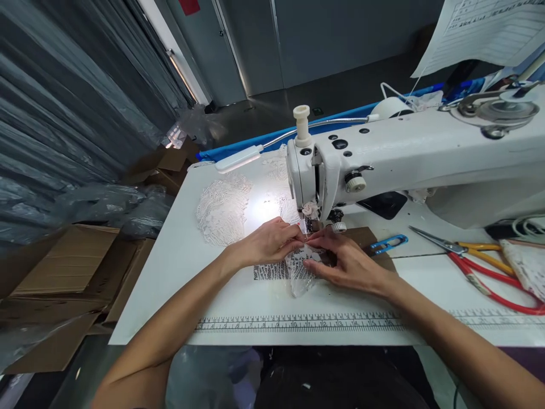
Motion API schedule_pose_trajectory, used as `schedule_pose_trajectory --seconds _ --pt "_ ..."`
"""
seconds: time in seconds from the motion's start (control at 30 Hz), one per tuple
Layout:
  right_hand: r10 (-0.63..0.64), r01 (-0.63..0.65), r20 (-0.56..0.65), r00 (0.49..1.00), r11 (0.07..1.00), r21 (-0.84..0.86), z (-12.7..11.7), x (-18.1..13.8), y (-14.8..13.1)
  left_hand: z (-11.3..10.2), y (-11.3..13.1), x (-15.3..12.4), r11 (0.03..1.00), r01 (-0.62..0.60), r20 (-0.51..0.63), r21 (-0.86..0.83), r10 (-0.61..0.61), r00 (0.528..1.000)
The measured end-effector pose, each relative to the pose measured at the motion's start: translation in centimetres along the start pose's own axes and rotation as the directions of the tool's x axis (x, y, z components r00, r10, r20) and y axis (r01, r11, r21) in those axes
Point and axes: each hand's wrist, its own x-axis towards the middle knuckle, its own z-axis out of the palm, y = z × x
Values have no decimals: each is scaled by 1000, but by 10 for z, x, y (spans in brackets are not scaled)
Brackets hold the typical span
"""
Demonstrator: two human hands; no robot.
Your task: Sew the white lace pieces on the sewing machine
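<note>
White lace fabric (pixel 301 271) lies at the needle area of a white sewing machine (pixel 383 153). My left hand (pixel 272 241) pinches the lace from the left, just in front of the presser foot (pixel 313 226). From the right, my right hand (pixel 347 258) closes thumb and fingers on the same lace, its fingertips nearly meeting the left ones. A strip of the lace hangs toward me between the hands. Behind my left hand, more lace (pixel 223 210) is spread on the table (pixel 170 272). The fingertips partly cover the edge being held.
Blue thread snips (pixel 388 244) and large scissors with red and yellow handles (pixel 489 267) lie to the right. A printed ruler (pixel 306 325) runs along the front edge. A lamp (pixel 239 159) lights the left side. Cardboard boxes (pixel 68 261) stand on the floor at left.
</note>
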Motion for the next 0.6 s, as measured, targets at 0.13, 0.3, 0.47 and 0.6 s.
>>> schedule_pose_trajectory --seconds 0.13,0.3,0.47,0.6 --pt "95 -97 25 995 993 62 8 5 -13 -4 7 -6 999 17 -27 -34 -18 999" --pt "243 -278 156 957 919 278 14 8 -11 -12 7 -13 959 139 25 -245 -137 990" --pt "239 -348 269 933 789 507 20 5 -2 -18 -1 -19 858 243 90 -453 -227 970" --pt "251 -380 290 924 705 599 22 6 -6 -18 -8 -12 829 297 169 -474 -246 954"
